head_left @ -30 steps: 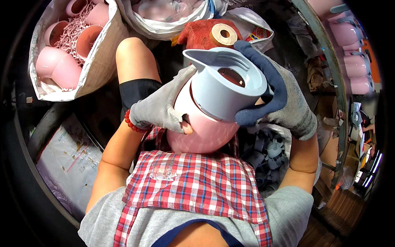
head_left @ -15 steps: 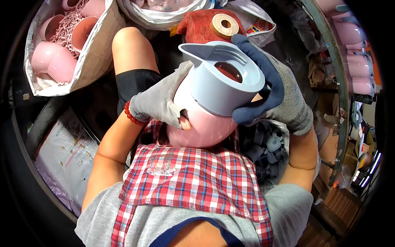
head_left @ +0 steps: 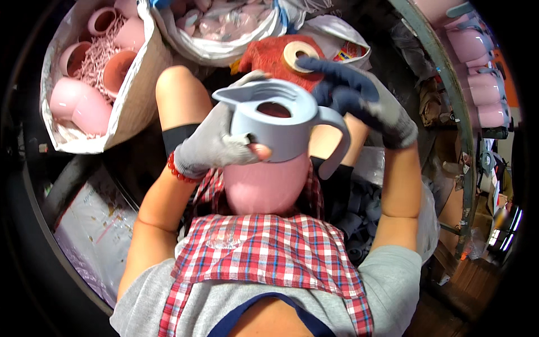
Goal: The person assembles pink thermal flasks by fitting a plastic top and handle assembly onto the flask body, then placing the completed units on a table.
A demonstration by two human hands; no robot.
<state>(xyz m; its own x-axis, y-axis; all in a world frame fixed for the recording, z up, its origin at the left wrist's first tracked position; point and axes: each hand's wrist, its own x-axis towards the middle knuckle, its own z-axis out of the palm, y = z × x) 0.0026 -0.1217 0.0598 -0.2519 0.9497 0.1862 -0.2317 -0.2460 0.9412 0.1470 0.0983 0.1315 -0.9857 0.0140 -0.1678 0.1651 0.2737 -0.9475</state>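
A pink jug (head_left: 263, 188) with a grey-blue top piece (head_left: 279, 121), spout and handle, stands upright over my lap. My left hand (head_left: 212, 147), in a grey glove with a red bead bracelet at the wrist, grips the top piece from the left side. My right hand (head_left: 359, 101), in a grey and dark blue glove, hovers just right of the top piece above its handle, fingers spread and holding nothing. A roll of tape (head_left: 298, 55) lies on a red cloth (head_left: 269, 56) behind the jug.
A sack (head_left: 135, 101) at the upper left holds several pink jug bodies. A white bag (head_left: 224, 50) of pink parts sits at the top. Grey-blue parts (head_left: 359, 213) fill a bag by my right knee. Pink jugs (head_left: 483, 84) line a rack on the right.
My right hand has let go of the grey-blue top piece and lifted off to the right. The jug has turned upright, its handle now facing right, held only by my left hand.
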